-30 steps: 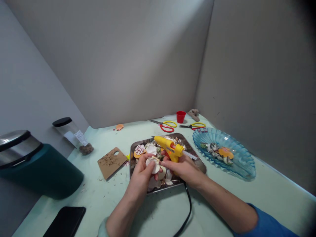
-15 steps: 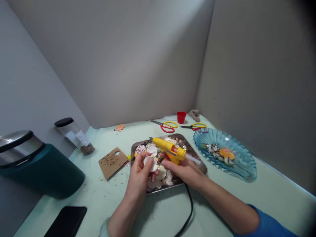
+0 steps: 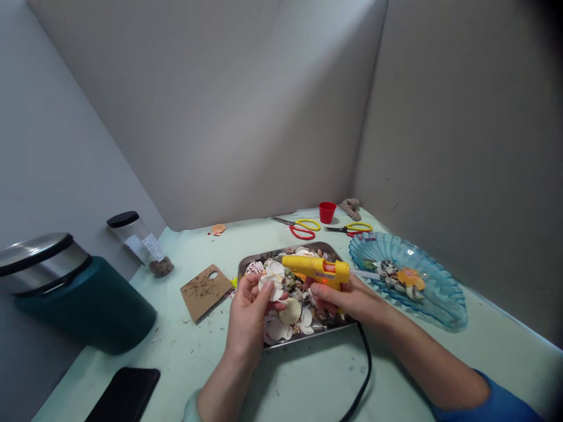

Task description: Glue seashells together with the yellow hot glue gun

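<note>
Between thumb and fingers, my left hand [image 3: 250, 305] pinches a white seashell [image 3: 271, 288] above the left part of a metal tray [image 3: 303, 335]. My right hand [image 3: 352, 300] is wrapped round a yellow hot glue gun [image 3: 316, 268], its nozzle pointing left over the tray. A red light glows on the gun's side, and a clear glue stick [image 3: 365, 274] sticks out of its back. The tray holds many loose shells, among them a pale round shell [image 3: 291, 312]. A black cord [image 3: 366, 363] runs down from beneath my right hand.
Right of the tray lies a blue scalloped dish [image 3: 444, 293] with shells inside. Behind are scissors [image 3: 303, 228], a second pair of scissors [image 3: 352, 228] and a red cup [image 3: 327, 212]. On the left are a brown board [image 3: 204, 293], a jar [image 3: 145, 246], a teal flask [image 3: 97, 305] and a black phone [image 3: 125, 394].
My right hand and the glue gun have moved right, away from my left hand, and the gun now lies more level. The cord has shifted right. My left hand still holds the shell.
</note>
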A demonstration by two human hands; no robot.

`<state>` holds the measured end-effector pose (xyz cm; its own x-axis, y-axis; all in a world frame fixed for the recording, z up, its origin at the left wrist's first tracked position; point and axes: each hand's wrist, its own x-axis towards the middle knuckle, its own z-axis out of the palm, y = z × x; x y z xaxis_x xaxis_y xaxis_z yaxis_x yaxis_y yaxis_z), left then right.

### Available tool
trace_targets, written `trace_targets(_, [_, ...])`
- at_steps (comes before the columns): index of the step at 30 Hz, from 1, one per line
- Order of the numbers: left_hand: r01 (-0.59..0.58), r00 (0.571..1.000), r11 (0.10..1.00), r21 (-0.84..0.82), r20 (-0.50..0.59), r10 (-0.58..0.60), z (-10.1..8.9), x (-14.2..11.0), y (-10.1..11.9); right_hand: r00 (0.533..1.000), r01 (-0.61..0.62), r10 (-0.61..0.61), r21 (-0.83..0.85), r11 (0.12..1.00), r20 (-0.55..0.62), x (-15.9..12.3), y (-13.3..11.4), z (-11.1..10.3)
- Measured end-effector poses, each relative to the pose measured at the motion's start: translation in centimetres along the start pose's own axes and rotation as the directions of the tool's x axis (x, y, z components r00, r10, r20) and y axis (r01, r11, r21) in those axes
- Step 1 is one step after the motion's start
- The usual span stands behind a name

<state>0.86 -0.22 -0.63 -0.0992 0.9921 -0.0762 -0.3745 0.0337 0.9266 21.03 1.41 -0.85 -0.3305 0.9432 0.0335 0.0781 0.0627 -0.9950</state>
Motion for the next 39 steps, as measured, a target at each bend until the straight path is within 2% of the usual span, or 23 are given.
trace_targets(5, [-0.014,0.999,1.0,0.011,-0.042,0.015,0.1,0.1,0.2,0.998,0.006,-0.005,-0.033,0.999,0.057,-0.2,-0.2,-0.7])
trace_targets(10, [-0.046,0.997,0.998,0.03,-0.057,0.048,0.1,0.1,0.1,0.997,-0.004,0.009,-0.071,0.997,0.075,-0.4,-1.0,-0.5])
trace_targets(15, [-0.044,0.997,0.998,0.044,-0.058,0.046,0.0,0.0,0.0,0.99,0.13,-0.122,-0.137,0.982,0.066,-0.5,-2.0,0.0])
trace_targets(17, [-0.051,0.997,0.998,0.044,-0.051,0.054,0.0,0.0,-0.1,0.988,0.148,-0.14,-0.154,0.977,0.06,-0.5,-2.0,0.0])
trace_targets(24, [-0.079,0.995,0.994,0.072,-0.05,0.083,-0.1,0.1,-0.3,0.985,0.165,-0.148,-0.25,0.954,0.085,-0.4,-1.9,-0.1])
trace_targets(30, [-0.164,0.98,0.968,0.191,-0.084,0.183,0.1,-0.3,-0.2,0.985,0.165,-0.14,-0.33,0.929,0.099,-0.4,-1.7,-0.2])
trace_targets(39, [-0.174,0.976,0.964,0.202,-0.094,0.195,-0.1,-0.2,-0.2,0.979,0.2,-0.152,-0.47,0.86,0.139,-0.4,-1.6,-0.3])
